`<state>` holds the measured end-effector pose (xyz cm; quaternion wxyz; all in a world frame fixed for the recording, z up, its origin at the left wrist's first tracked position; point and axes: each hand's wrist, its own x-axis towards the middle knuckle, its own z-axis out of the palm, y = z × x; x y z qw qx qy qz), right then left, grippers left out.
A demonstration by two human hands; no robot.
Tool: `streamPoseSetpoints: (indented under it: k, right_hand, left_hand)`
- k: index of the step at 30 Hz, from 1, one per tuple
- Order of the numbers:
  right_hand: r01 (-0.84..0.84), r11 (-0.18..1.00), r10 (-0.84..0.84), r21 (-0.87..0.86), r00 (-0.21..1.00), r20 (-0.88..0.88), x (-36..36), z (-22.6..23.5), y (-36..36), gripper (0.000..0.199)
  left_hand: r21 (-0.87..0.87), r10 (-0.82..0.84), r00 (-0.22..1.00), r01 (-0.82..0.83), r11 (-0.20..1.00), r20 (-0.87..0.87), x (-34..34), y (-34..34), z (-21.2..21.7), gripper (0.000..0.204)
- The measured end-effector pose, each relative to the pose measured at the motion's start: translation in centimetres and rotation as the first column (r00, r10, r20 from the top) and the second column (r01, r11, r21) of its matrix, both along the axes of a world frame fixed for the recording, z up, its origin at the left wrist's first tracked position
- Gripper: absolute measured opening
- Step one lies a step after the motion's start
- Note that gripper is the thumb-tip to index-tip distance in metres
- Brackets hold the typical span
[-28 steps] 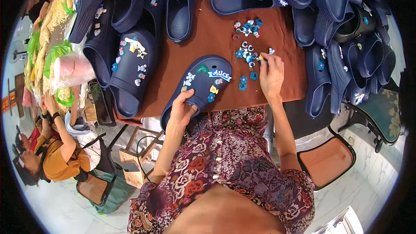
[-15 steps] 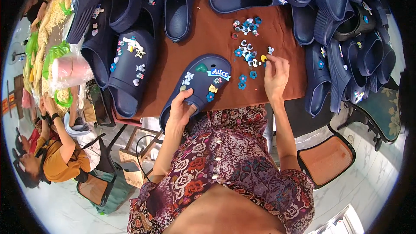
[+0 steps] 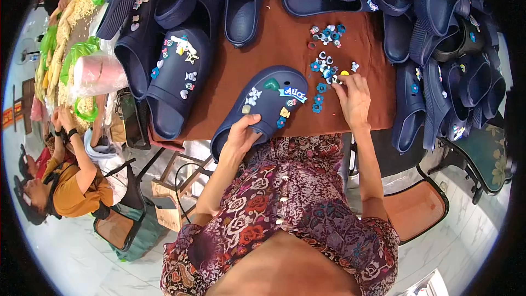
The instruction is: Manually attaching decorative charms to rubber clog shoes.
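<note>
My left hand (image 3: 244, 132) grips a navy foam clog (image 3: 267, 92) by its heel opening, thumb on top. The clog lies toe-away near the table's front edge. On its upper sit a green heart charm, pale figure charms, a lettered blue-and-white banner charm, a small yellow charm and a blue flower charm. My right hand (image 3: 356, 98) rests at the right of a small pile of shoe charms (image 3: 327, 71), thumb and fingers bent in a pinch around a small white-and-black one. A yellow charm (image 3: 344, 73) lies beside those fingertips. Blue flower charms (image 3: 318, 99) line up just left of the hand.
More navy clogs crowd the brown-covered table (image 3: 296, 38): a decorated clog (image 3: 178, 85) at left and a stack of clogs (image 3: 438, 27) at right. Another charm cluster (image 3: 330, 34) lies farther back. A chair (image 3: 416, 208) stands at right; a person (image 3: 82, 178) works at far left.
The whole view has shifted, with the clogs now farther right in the picture. My right fingers have come in closer to the charm pile. My left hand keeps its hold on the clog.
</note>
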<state>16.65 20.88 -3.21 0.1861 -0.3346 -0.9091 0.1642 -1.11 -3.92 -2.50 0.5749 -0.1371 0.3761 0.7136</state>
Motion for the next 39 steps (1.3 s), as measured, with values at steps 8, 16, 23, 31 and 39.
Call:
streamPoseSetpoints:
  k: [8,16,23,31,39]
  right_hand:
    - [-0.028,0.979,0.023,0.2,0.999,0.026,0.1,-1.2,0.5,0.016]
    - [-0.037,0.973,0.017,0.229,0.996,0.085,-0.5,-1.1,0.6,0.013]
    - [-0.026,0.971,0.004,-0.239,0.996,-0.092,-0.8,3.1,-1.3,0.013]
    - [-0.241,0.319,-0.055,-0.916,0.961,-0.272,-1.8,4.0,-2.1,0.017]
    - [-0.341,0.38,0.053,-0.86,0.936,-0.347,-2.4,3.6,-2.5,0.016]
  left_hand:
    - [0.006,-0.072,0.997,0.072,0.997,-0.031,0.3,-0.5,-0.4,0.043]
    - [-0.006,-0.151,0.987,0.151,0.988,-0.057,1.2,-0.8,-0.4,0.04]
    - [-0.094,-0.175,0.967,0.16,0.983,-0.184,2.3,-0.3,0.7,0.038]
    - [-0.17,-0.282,0.937,0.25,0.953,-0.206,2.3,0.9,3.2,0.042]
    - [-0.156,-0.319,0.881,0.281,0.947,-0.35,2.5,1.2,4.9,0.041]
